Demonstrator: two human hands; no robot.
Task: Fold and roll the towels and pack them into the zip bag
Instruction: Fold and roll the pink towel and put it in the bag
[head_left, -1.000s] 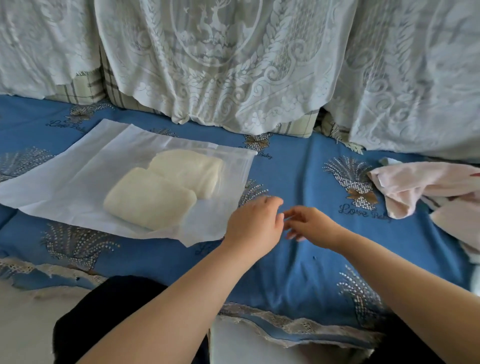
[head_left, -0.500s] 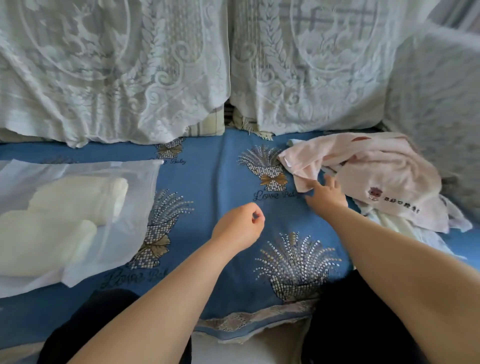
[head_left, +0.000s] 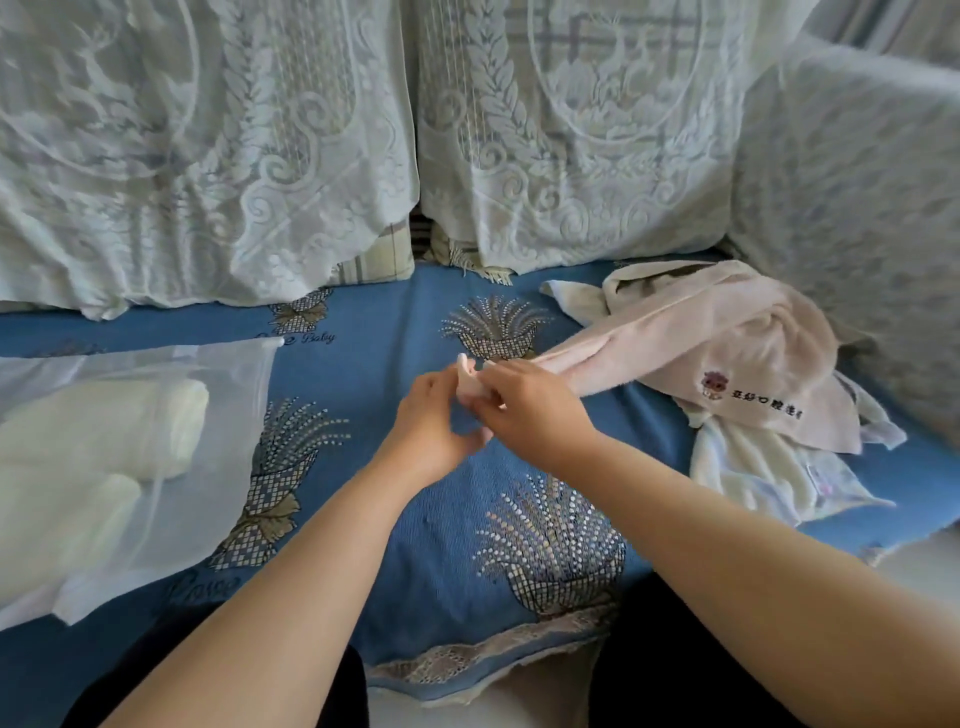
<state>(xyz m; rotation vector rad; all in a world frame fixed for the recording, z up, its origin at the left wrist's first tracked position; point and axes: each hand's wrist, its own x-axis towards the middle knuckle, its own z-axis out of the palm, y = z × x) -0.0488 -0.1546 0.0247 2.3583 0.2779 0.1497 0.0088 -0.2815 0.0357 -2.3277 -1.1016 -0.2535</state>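
Observation:
A pale pink towel (head_left: 727, 343) with a small printed logo lies rumpled at the right of the blue cover, one corner drawn out toward the middle. My right hand (head_left: 530, 410) and my left hand (head_left: 431, 426) meet there, and both pinch that corner. A translucent white zip bag (head_left: 130, 519) lies flat at the left with two rolled cream towels (head_left: 98, 431) inside it. Under the pink towel sits a crumpled white towel (head_left: 753, 467).
The blue patterned cover (head_left: 405, 545) spreads over the seat, its lace hem hanging at the front edge. White lace-draped cushions (head_left: 571, 130) stand along the back, and a lace-covered armrest (head_left: 857, 208) rises at the right. My dark-clothed knees sit below the hem.
My right hand reached to the pink towel and has pulled its corner toward the middle. My left hand came up to pinch it too. The view has swung right, away from the bag.

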